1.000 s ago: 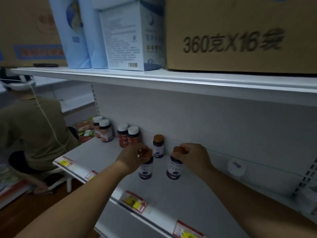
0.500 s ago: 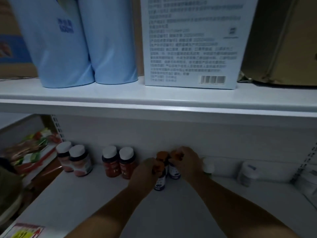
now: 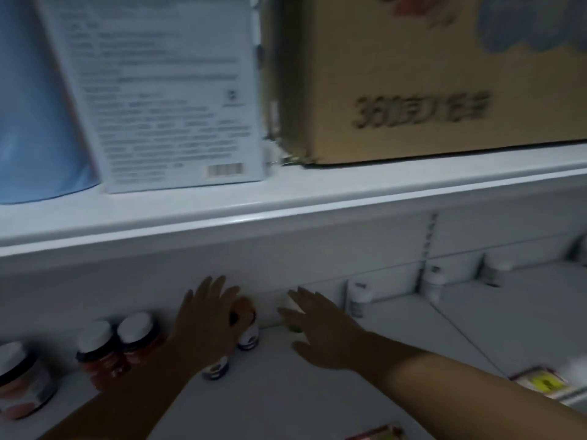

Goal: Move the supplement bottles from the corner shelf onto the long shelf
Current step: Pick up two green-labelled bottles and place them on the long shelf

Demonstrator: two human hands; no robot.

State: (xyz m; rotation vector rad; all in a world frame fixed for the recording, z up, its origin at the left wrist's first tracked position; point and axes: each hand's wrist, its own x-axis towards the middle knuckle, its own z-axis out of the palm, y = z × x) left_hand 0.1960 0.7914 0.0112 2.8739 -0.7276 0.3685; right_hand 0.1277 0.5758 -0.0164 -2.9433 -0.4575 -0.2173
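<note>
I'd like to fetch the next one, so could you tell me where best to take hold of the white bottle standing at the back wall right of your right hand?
The white bottle stands upright against the back wall, its front side free. I would come from the front, probably gripping around the cap or upper body.

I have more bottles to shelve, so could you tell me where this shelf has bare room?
Bare shelf lies in front of both hands, toward the edge, and right of the right hand up to the white bottle. It is crowded at the left: white-capped bottles, then orange-capped bottles under the left hand.
</note>
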